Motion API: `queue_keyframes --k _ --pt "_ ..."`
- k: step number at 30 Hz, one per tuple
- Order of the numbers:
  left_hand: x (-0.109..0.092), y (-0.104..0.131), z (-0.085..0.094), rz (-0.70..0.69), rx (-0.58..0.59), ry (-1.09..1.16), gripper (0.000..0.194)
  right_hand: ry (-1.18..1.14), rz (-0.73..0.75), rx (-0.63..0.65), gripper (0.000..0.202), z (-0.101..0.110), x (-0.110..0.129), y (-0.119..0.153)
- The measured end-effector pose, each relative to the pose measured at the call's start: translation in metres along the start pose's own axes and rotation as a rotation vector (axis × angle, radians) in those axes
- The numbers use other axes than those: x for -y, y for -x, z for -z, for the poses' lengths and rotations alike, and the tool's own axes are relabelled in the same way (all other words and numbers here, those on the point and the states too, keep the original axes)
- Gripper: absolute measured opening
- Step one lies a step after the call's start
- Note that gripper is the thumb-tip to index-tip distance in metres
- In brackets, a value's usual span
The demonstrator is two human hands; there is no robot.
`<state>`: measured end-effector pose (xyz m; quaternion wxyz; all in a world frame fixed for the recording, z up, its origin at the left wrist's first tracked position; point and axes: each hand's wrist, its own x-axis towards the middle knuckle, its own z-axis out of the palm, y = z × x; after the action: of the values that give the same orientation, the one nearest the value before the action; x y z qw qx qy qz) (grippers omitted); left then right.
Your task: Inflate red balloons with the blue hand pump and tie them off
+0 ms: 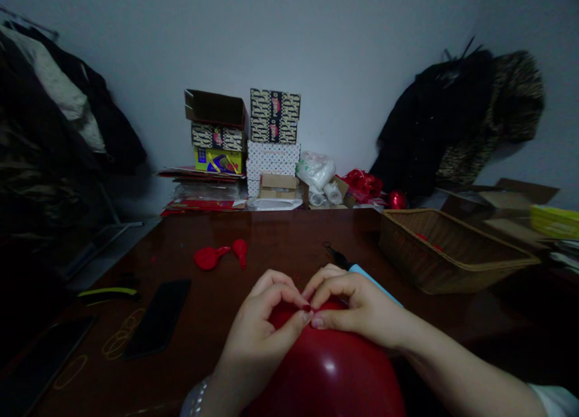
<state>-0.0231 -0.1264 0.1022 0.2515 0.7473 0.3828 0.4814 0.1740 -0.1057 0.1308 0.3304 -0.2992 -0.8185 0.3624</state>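
A large, inflated red balloon (335, 369) fills the space between my forearms at the table's near edge, its neck pointing up and away. My left hand (271, 320) pinches the neck between thumb and fingers. On the other side of the neck, my right hand (348, 296) pinches too, its fingertips touching the left ones. The exact shape of the neck is mostly hidden by the fingers. Just behind the right hand lies a light-blue balloon pump (373, 281) with a black end. Two uninflated red balloons, one round (208, 258) and one smaller (240, 251), lie farther off.
On the brown table (289, 230), a wicker basket (456, 254) holds some red pieces at right. Left are a black phone (158, 317), several rubber bands (120, 338) and a yellow-black tool (108, 294). Stacked boxes (274, 118) stand by the wall; coats hang at both sides.
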Motion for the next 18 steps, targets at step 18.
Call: queue_keyframes --k 18 --pt "-0.0016 -0.0030 0.0004 -0.382 -0.134 -0.415 0.026 0.109 0.048 0.024 0.011 -0.0036 -0.0050 -0.0052"
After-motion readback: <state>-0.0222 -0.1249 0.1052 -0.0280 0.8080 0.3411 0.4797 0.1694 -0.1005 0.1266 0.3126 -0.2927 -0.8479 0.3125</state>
